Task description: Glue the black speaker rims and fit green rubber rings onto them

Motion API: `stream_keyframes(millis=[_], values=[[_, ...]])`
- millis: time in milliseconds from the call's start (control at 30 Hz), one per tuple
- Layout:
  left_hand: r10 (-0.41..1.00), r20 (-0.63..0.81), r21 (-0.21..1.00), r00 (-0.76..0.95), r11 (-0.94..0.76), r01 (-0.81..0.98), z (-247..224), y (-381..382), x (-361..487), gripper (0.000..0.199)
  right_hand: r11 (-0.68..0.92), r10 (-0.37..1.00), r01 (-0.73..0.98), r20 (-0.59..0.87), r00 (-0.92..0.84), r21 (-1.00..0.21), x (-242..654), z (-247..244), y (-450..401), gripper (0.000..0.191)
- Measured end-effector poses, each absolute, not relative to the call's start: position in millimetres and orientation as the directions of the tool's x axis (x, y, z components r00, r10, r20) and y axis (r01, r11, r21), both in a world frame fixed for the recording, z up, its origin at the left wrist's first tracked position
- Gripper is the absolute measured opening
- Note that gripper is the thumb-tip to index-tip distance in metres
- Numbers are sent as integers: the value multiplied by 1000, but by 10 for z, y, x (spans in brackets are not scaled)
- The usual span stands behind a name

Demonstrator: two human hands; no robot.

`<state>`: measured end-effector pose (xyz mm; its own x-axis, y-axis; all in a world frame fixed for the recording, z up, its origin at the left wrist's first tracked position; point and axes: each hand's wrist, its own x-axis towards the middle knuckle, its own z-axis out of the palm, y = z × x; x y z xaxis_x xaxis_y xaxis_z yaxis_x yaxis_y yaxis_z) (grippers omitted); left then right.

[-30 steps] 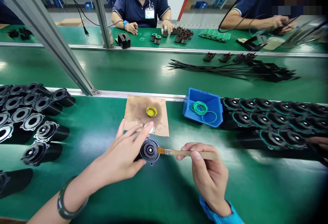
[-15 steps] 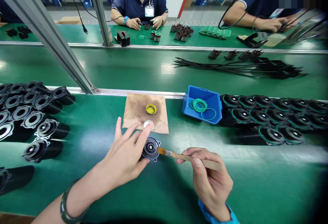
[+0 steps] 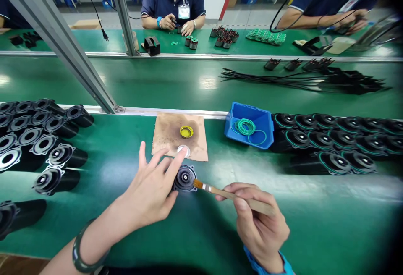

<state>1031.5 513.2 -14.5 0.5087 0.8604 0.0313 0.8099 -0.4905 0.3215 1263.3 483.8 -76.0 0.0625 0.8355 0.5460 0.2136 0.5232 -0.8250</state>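
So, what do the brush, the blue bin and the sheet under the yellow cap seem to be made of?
The brush in the right hand looks like bare pale wood with a shiny metal ferrule and orange-brown bristles. The blue bin seems moulded plastic: uniform colour, smooth glossy walls. The sheet appears to be brown cardboard or paper, matte, darkly stained around the yellow cap, probably by grease or oil.

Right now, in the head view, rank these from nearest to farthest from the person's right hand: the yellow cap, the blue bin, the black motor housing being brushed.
From the right hand:
1. Black motor housing, just left, at the brush tip.
2. Yellow cap, on the brown sheet, farther up-left.
3. Blue bin, straight beyond; close to the cap's distance, so ranks 2 and 3 are uncertain.
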Motion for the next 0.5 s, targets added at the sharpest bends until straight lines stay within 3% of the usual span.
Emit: stream_keyframes(millis=[233,400,500], values=[[877,63,315,476,-470,824,-160,5088,10379,80,547,820,252,572,32,-798,12642,-762,4790,22],[883,57,281,466,-462,841,-161,5108,10370,93,540,820,282,572,37,-793,12639,-733,4806,19],[859,5,332,512,-484,809,-109,5186,10291,101,544,816,297,577,31,-785,12628,-703,4836,18]])
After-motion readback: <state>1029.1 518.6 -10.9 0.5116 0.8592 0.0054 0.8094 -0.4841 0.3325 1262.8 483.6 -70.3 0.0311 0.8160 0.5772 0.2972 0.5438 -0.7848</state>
